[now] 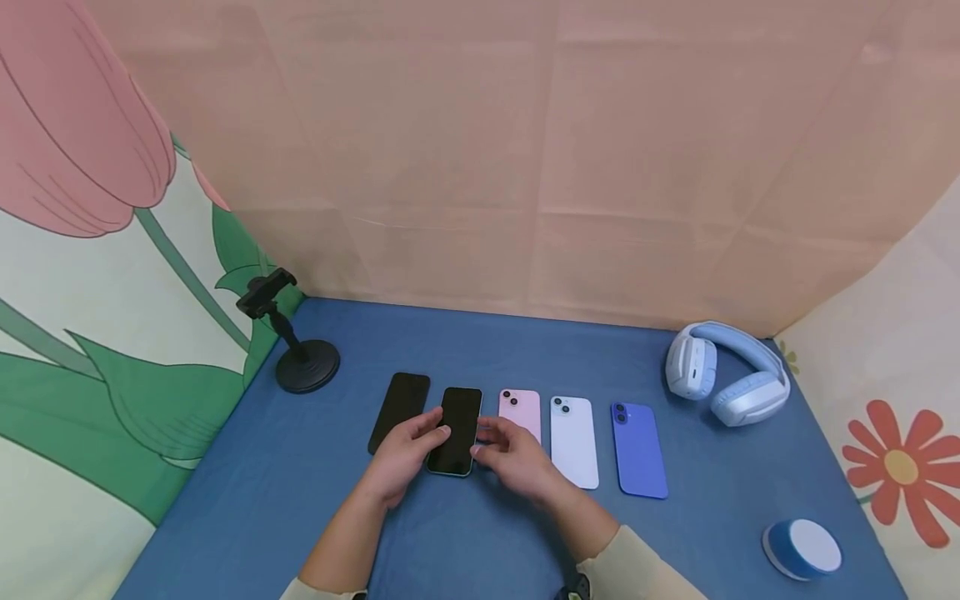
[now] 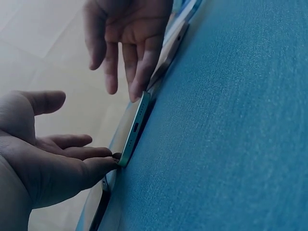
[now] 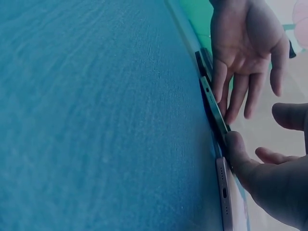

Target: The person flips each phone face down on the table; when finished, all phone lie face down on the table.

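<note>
A green-edged smartphone (image 1: pixel 457 432) lies screen up between my two hands. The left hand (image 1: pixel 401 458) has its fingertips at the phone's left side, touching the edge by the lower corner in the left wrist view. On the other side, my right hand (image 1: pixel 519 460) keeps its fingers loosely extended at the right edge, with a fingertip (image 3: pixel 235 140) against the phone in the right wrist view. Neither hand curls around it. To the left lies another dark-screened phone (image 1: pixel 397 408), partly behind the left hand. A pink phone (image 1: pixel 523 407), back up, is partly covered by my right hand.
Right of the pink phone lie a white phone (image 1: pixel 574 446) and a blue phone (image 1: pixel 640 452), both back up. Headphones (image 1: pixel 750 400) rest at the back right. A black phone stand (image 1: pixel 307 367) is at the back left; a round blue-and-white device (image 1: pixel 802 550) sits front right.
</note>
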A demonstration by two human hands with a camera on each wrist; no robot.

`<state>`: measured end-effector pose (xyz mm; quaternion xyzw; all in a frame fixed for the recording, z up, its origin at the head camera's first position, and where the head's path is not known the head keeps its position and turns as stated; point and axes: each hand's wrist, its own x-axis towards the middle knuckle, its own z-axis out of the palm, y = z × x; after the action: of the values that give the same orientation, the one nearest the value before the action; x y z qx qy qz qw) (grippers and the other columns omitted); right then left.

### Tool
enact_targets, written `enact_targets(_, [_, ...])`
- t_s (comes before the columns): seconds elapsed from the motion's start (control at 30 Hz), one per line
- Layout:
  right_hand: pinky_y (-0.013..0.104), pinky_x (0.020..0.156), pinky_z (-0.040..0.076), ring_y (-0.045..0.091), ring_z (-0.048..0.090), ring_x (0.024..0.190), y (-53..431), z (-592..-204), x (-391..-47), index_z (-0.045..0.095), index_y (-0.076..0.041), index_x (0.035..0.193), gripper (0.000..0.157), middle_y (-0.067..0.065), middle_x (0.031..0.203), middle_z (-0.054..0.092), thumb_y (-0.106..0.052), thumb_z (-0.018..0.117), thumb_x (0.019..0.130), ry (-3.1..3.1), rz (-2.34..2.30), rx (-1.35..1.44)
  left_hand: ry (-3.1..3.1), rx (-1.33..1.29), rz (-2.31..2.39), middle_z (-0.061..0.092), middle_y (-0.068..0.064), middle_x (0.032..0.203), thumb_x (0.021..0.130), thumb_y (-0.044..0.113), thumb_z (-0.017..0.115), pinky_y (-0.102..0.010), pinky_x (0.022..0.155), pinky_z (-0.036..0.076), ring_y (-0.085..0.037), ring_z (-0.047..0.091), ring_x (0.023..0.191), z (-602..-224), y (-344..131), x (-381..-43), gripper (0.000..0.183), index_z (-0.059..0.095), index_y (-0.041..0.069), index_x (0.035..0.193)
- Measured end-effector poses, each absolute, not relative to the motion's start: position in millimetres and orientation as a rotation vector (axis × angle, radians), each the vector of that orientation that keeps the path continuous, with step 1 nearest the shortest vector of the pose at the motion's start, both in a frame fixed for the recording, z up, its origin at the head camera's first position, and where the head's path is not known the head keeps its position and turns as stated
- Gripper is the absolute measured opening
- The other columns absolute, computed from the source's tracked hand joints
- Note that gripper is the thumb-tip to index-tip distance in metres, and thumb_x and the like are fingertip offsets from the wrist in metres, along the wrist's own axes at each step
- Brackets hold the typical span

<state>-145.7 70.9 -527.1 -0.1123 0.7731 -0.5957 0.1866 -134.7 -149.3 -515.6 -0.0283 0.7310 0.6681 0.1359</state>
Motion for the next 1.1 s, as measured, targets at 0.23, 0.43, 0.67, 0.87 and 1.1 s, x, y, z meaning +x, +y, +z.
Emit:
enact_targets(0.23, [0.046, 0.091, 0.059, 0.029, 0.070, 0.110, 72.5, -523.3, -146.1, 0.055, 0.002, 0.144, 0.052, 0.023, 0.133, 0.065, -0.019, 0.069, 0.099, 2.125, -1.750, -0.245, 2.102, -0.081, 1.937, 0.040, -0.020, 0.161, 0.104, 0.022, 0.064, -0.055, 0.123, 0.025, -0.034, 0.030, 0.153, -514.7, -147.1, -136.4, 0.062, 0.042, -0.006, 0.154])
enact_targets(0.43, [0.045, 0.096, 0.058, 0.033, 0.069, 0.112, 74.2, -517.1, -148.0, 0.052, 0.004, 0.145, 0.050, 0.023, 0.133, 0.064, -0.015, 0.066, 0.101, 2.015, -1.874, -0.175, 2.080, -0.078, 1.940, 0.040, -0.020, 0.161, 0.104, 0.023, 0.064, -0.055, 0.124, 0.024, -0.034, 0.030, 0.153, -514.4, -144.8, -138.5, 0.063, 0.042, -0.006, 0.154])
enact_targets(0.67, [0.039, 0.097, 0.058, 0.039, 0.068, 0.116, 71.7, -508.4, -149.1, 0.054, 0.001, 0.145, 0.049, 0.020, 0.131, 0.068, -0.015, 0.068, 0.101, 1.967, -1.941, -0.195, 2.040, -0.069, 1.956, 0.041, -0.022, 0.161, 0.105, 0.018, 0.061, -0.056, 0.123, 0.025, -0.036, 0.032, 0.152, -513.8, -142.1, -139.3, 0.058, 0.042, -0.007, 0.154])
enact_targets(0.87, [0.041, 0.101, 0.055, 0.031, 0.069, 0.116, 67.1, -508.1, -148.1, 0.055, -0.004, 0.146, 0.048, 0.015, 0.135, 0.067, -0.017, 0.067, 0.102, 1.987, -1.901, -0.251, 2.038, -0.082, 1.975, 0.044, -0.022, 0.158, 0.104, 0.016, 0.062, -0.056, 0.122, 0.027, -0.035, 0.035, 0.151, -514.5, -141.8, -139.0, 0.056, 0.044, -0.009, 0.151])
enact_targets(1.1, [0.039, 0.101, 0.056, 0.025, 0.067, 0.120, 62.6, -507.0, -147.5, 0.054, -0.003, 0.147, 0.049, 0.015, 0.140, 0.065, -0.018, 0.067, 0.102, 1.967, -1.883, -0.322, 2.077, -0.080, 1.938, 0.050, -0.019, 0.154, 0.102, 0.015, 0.066, -0.057, 0.119, 0.033, -0.033, 0.043, 0.146, -515.9, -144.0, -138.2, 0.054, 0.050, -0.004, 0.150])
